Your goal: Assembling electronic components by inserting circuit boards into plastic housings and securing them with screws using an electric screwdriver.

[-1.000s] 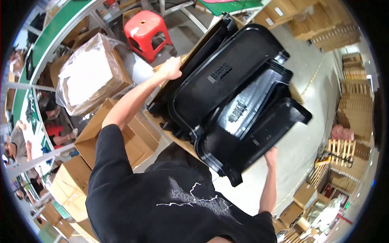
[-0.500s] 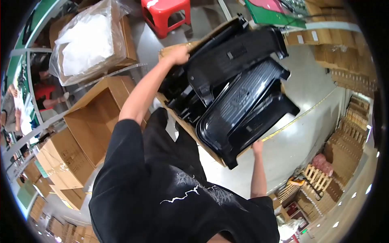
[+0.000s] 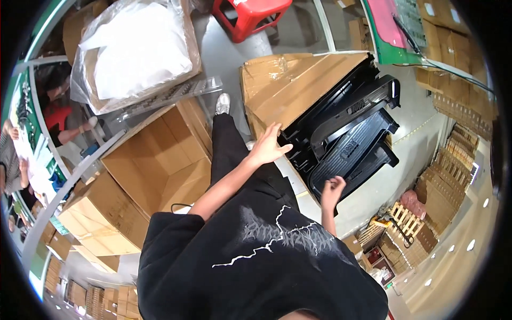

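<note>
A tall cardboard box [image 3: 296, 88] stands tilted in front of me, packed with black molded plastic parts [image 3: 346, 149]. Several of these ribbed, tray-like pieces stick out of its open side at slanting angles. My left hand [image 3: 269, 146] is at the near rim of the box, thumb and fingers spread, holding nothing. By the lower end of the black parts, my right hand [image 3: 333, 189] hovers with loosely bent fingers and nothing visible in it. Whether it touches the nearest part is hard to see.
Left of my legs lies an open cardboard box [image 3: 165, 154]. Behind it sits a plastic-lined box with white material [image 3: 144, 48]. A red stool [image 3: 248, 18] stands at the back, a green-edged table [image 3: 381, 40] at the far right. Other people work at the far left.
The box with the black parts now stands farther right and shows more of its cardboard side. My left hand has let go of its far edge; my right hand has come up from below.
</note>
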Demonstrator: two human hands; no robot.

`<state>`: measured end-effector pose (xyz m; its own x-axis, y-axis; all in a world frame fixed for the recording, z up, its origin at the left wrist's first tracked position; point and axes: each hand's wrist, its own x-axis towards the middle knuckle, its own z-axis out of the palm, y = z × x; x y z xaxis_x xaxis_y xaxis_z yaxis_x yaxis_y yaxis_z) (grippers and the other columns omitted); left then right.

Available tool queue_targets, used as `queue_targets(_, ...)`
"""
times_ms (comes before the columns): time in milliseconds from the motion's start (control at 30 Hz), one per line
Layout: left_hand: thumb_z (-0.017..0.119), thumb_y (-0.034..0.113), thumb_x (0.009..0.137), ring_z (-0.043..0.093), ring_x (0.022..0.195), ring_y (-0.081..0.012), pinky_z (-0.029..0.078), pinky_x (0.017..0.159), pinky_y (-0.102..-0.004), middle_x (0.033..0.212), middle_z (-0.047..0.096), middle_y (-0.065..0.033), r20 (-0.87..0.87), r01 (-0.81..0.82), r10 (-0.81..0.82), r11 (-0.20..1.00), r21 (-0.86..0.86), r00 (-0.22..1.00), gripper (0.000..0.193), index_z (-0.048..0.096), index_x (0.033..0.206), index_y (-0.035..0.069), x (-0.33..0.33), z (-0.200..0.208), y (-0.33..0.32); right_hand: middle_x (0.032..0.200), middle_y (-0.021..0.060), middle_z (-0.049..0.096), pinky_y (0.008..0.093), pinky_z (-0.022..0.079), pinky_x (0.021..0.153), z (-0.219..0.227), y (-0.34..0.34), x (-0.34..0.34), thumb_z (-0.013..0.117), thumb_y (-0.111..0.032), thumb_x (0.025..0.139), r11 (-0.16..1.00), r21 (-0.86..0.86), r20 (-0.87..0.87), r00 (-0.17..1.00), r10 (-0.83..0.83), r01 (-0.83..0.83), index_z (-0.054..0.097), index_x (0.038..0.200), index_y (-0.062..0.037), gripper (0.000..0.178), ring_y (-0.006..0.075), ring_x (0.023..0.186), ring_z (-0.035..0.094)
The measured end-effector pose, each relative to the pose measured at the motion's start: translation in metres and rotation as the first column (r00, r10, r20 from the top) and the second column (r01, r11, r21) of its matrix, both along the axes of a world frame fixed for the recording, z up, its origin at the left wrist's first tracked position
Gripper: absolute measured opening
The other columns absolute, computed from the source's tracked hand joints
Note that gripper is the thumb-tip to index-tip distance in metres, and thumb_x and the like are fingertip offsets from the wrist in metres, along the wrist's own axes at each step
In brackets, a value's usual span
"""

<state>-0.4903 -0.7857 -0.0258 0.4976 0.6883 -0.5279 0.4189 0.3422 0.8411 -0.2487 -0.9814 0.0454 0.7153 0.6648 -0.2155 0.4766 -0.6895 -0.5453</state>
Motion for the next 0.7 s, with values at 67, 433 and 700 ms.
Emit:
queue_targets(67, 0.071, 0.037, 0.082, 0.035, 0.135, -0.0406, 0.033, 0.111, -0.0457, 0.148, 0.033, -0.0247, -0.087, 0.042, -0.040, 0.999, 0.021, 0.995, 0.084, 0.030, 0.144, -0.001, 0.006, 0.001, 0.011, 0.095, 0.0092, 0.053, 0.0300, 0.046, 0.077, -0.017, -0.004, -0.029, 0.062, 0.002, 0.080, 0.998, -0.035, -0.046, 0.998, 0.043, -0.044, 0.046, 0.115, -0.0017, 0.038, 0.0158, 0.080, 0.053)
queue_targets(433, 0.053, 0.002, 0.077, 0.054, 0.118, -0.0403, 0.047, 0.098, -0.0481, 0.126, 0.052, -0.0299, -0.249, -0.194, 0.136, 0.954, -0.229, 0.959, 0.065, 0.031, 0.138, -0.003, 0.027, -0.074, -0.003, 0.132, 0.0181, 0.043, 0.0447, 0.035, 0.103, -0.053, 0.024, -0.104, 0.076, -0.020, 0.073, 0.742, -0.604, 0.079, 0.905, 0.419, -0.291, 0.051, 0.118, 0.0010, 0.056, 0.0377, 0.125, 0.038)
queue_targets(700, 0.055, 0.010, 0.083, 0.055, 0.050, -0.0202, 0.056, 0.053, -0.0349, 0.067, 0.058, -0.0119, -0.139, -0.220, 0.215, 0.423, -0.879, 0.967, 0.017, 0.058, 0.087, -0.006, 0.022, -0.040, 0.008, 0.096, 0.0212, 0.067, 0.0470, 0.053, 0.078, -0.066, 0.007, -0.085, 0.058, -0.023, 0.091, 0.727, -0.650, 0.174, 0.889, 0.425, -0.220, 0.068, 0.106, -0.0065, 0.025, 0.0369, 0.089, 0.066)
